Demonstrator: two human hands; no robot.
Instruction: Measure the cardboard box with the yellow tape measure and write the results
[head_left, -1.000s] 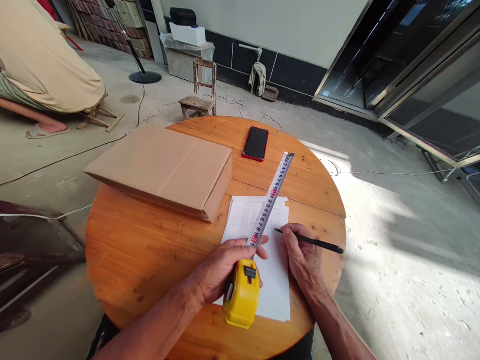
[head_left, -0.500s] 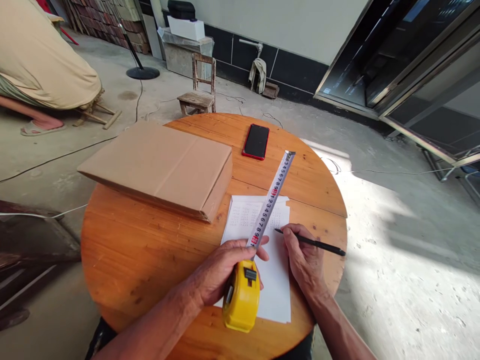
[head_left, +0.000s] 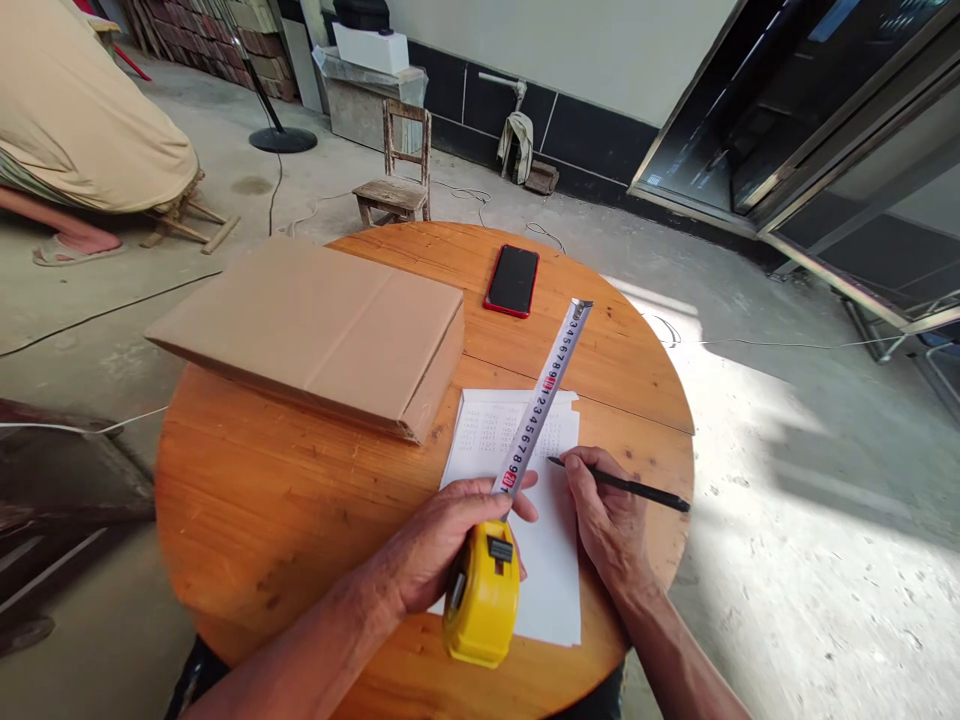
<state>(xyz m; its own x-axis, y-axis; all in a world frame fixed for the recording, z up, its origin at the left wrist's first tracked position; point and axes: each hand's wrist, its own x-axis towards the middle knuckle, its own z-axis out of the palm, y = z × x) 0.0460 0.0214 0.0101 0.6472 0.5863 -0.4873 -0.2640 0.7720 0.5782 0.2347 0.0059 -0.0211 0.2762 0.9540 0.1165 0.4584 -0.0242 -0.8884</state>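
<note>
My left hand (head_left: 442, 530) is closed round a yellow tape measure (head_left: 484, 605), its thumb by the mouth of the case. The white blade (head_left: 536, 410) sticks out forward over the paper, with red marks at the tens. In my right hand (head_left: 611, 520) is a black pen (head_left: 637, 488), held between thumb and fingers, its tip close to the sheet; whether it touches I cannot tell. The white paper (head_left: 547, 590) lies under both hands and bears rows of handwritten figures near its top. Part of those rows is hidden by the blade.
A cardboard box (head_left: 322, 320) lies flat on the round wooden table (head_left: 300, 530), left of the paper. A phone with a red edge (head_left: 512, 280) lies at the far side. Beyond stand a small wooden chair (head_left: 394, 190) and a person's covered leg (head_left: 97, 130).
Both hands, the tape measure and the pen keep almost the same places. The view has shifted very slightly; nothing was taken up or let go.
</note>
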